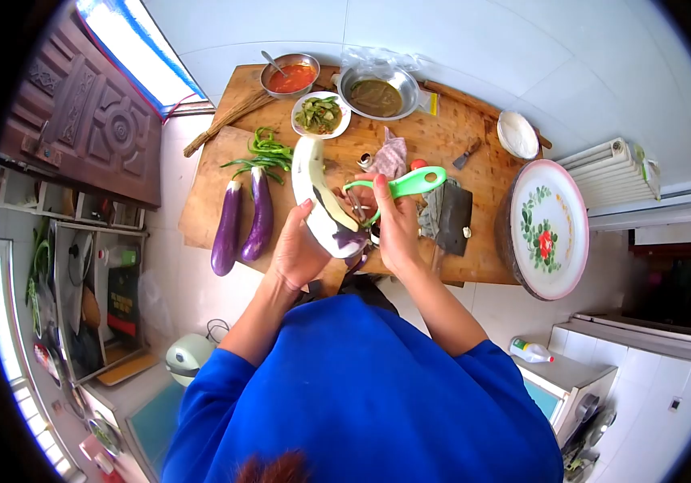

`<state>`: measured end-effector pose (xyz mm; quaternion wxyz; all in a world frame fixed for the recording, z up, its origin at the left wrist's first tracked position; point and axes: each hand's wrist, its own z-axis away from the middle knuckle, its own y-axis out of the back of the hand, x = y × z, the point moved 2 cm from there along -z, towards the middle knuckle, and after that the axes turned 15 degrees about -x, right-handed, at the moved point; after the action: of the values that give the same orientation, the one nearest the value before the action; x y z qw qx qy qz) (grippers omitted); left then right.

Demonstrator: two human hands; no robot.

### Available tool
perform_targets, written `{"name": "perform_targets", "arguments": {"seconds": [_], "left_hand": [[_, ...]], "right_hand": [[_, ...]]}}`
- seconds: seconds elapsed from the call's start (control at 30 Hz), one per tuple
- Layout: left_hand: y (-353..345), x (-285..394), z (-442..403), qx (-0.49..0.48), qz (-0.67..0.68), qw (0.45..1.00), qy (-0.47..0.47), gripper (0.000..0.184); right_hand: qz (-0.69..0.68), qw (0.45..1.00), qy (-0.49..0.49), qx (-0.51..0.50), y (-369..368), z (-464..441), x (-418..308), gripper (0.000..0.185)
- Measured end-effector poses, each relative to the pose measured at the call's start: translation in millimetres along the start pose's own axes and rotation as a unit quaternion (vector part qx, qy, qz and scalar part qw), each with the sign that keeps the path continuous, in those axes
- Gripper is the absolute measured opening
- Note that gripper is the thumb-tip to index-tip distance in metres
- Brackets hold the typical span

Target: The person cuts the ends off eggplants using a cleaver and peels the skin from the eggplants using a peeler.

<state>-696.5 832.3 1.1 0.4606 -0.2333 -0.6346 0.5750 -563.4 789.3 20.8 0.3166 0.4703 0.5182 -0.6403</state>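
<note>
My left hand point(297, 248) is closed around the lower part of a mostly peeled eggplant point(311, 173), whose pale flesh shows with dark purple skin left near its lower end. In my right hand point(396, 233) is a green-handled peeler point(418, 182), its blade close against the eggplant's lower right side. Two unpeeled purple eggplants point(227, 229) point(259, 216) lie on the wooden table to the left. Beside their stems is a pile of green peppers point(267, 150).
The wooden table point(458, 133) also bears a bowl of red sauce point(293, 78), a plate of green vegetables point(319, 115), a metal basin of dark liquid point(376, 97), a cloth point(391, 155) and a cleaver point(454, 219). A large flowered enamel lid point(550, 229) stands at the right edge.
</note>
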Motion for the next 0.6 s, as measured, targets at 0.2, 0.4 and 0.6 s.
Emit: {"name": "perform_targets", "arguments": {"seconds": [0.2, 0.4, 0.6], "left_hand": [[4.7, 12.5, 5.7, -0.026, -0.012, 0.997, -0.07, 0.054], [6.1, 13.8, 5.2, 0.023, -0.068, 0.99, -0.124, 0.041], [3.8, 18.8, 4.4, 0.082, -0.002, 0.985, -0.151, 0.023]], "right_hand": [[-0.066, 0.997, -0.042, -0.007, 2.1, 26.4, 1.2, 0.041], [-0.079, 0.996, -0.049, -0.006, -7.8, 34.2, -8.3, 0.04], [0.085, 0.992, 0.014, -0.093, -10.4, 38.8, -2.3, 0.036]]}}
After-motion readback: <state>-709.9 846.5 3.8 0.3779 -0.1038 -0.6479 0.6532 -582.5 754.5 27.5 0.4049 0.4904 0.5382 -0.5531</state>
